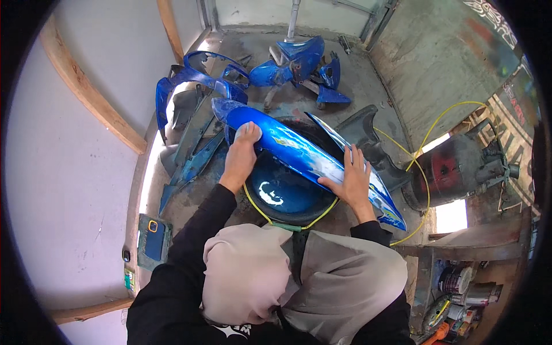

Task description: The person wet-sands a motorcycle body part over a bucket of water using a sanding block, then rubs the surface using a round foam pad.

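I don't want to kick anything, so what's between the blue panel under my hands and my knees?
In the head view, a dark basin of bluish liquid, with a yellow cord along its near edge, lies between the blue panel and your knees.

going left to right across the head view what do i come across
Wooden beam on the left wall, blue-backed smartphone with an orange-rimmed camera block, left hand on a glossy blue-and-white panel, right hand, red and dark compressor tank.
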The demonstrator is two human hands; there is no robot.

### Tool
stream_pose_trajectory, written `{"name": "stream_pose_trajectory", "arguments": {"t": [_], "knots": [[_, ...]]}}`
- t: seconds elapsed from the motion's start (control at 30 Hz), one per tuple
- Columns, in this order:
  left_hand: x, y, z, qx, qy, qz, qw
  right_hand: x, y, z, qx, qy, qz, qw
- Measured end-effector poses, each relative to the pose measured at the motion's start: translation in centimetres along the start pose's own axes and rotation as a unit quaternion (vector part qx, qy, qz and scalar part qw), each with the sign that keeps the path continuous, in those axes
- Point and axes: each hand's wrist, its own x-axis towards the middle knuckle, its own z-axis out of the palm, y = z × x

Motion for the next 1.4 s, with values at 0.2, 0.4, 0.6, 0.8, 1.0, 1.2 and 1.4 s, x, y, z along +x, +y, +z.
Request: {"name": "stream_pose_trajectory", "arguments": {"t": [0.2,0.4,0.6,0.8,1.0,1.2,1.4], "knots": [[-3.6,9.4,3.6,-0.070,-0.115,0.112,0.985,-0.4,0.9,-0.2,0.001,-0.003,0.006,1.000],[0.2,1.8,0.9,0.018,0.014,-0.024,0.999,-0.1,0.5,0.0,0.000,0.005,0.000,1.000],[-1.7,6.1,3.5,-0.007,-0.042,0.040,0.998,-0.1,0.1,0.5,0.000,0.001,0.003,1.000],[-1.4,8.7,1.9,-0.066,-0.114,0.130,0.983,-0.1,0.6,0.3,-0.010,0.023,-0.012,1.000],[-1.2,6.9,1.9,-0.001,-0.031,0.075,0.997,0.0,0.5,0.0,-0.002,0.014,-0.010,1.000],[4.0,-0.9,0.2,0.026,0.013,-0.140,0.990,0.1,0.3,0.1,0.005,0.015,-0.009,1.000],[0.4,8.0,3.7,0.036,-0.046,0.175,0.983,-0.1,0.8,0.2,0.000,0.002,0.000,1.000]]}}
